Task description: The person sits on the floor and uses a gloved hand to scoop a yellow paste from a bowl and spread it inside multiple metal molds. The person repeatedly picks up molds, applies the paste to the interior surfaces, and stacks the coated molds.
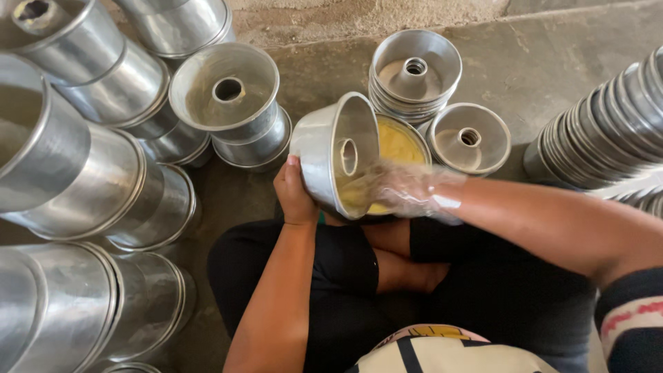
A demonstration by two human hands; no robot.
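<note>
Left hand (293, 197) grips outer wall of aluminium tube cake pan (336, 155), fingers wrapped round it, pan tipped on side above lap so open mouth faces right hand. Right hand (407, 190), in clear plastic glove, fingers spread inside pan, wiping yellow grease (397, 146) from bowl (423, 145) just behind. Stacked pans (416, 69) on floor (539, 62), near far edge.

A bakery's working floor, we reckon

We see rows of stacked aluminium ring-cake moulds (90, 173) lying on a bare concrete floor (539, 62), more moulds standing upright (414, 69), and a tin of yellow grease (399, 146) among them, where a person sits cross-legged.
</note>
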